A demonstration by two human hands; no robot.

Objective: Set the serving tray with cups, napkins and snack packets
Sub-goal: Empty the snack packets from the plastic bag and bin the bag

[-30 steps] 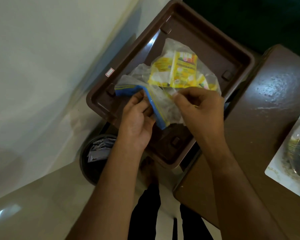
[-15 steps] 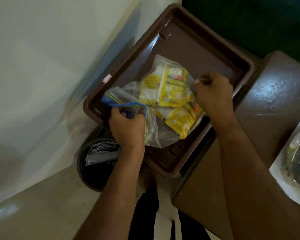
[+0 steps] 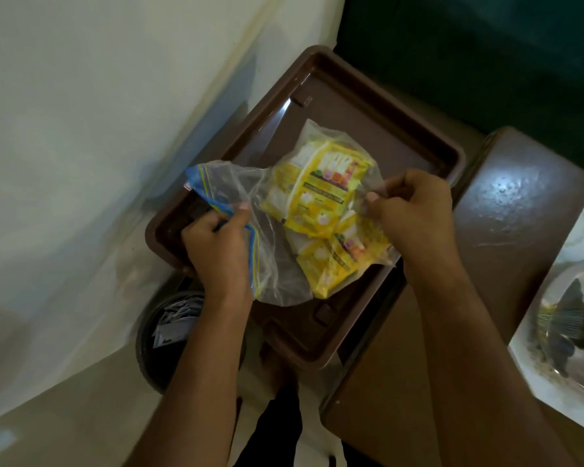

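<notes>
A brown plastic serving tray [image 3: 378, 109] lies below me, one corner jutting past the table edge. Above it I hold a clear zip bag [image 3: 270, 264] with a blue seal strip. Yellow snack packets [image 3: 321, 193] fill the bag's right half. My left hand [image 3: 216, 251] pinches the blue-strip mouth at the bag's left end. My right hand [image 3: 415, 214] pinches the closed far end on the right. The bag is stretched between both hands and tilted, its mouth toward the left. No cups or napkins are in view.
A dark brown table [image 3: 506, 210] runs to the right of the tray. A white square plate [image 3: 567, 318] with a dark object sits at the right edge. A round dark bin [image 3: 162, 335] holding paper scraps stands on the floor below the tray. A pale wall is left.
Both hands were together at the bag's mouth; now the right hand holds the far end and the bag is stretched out sideways. The packets have slid toward the right end.
</notes>
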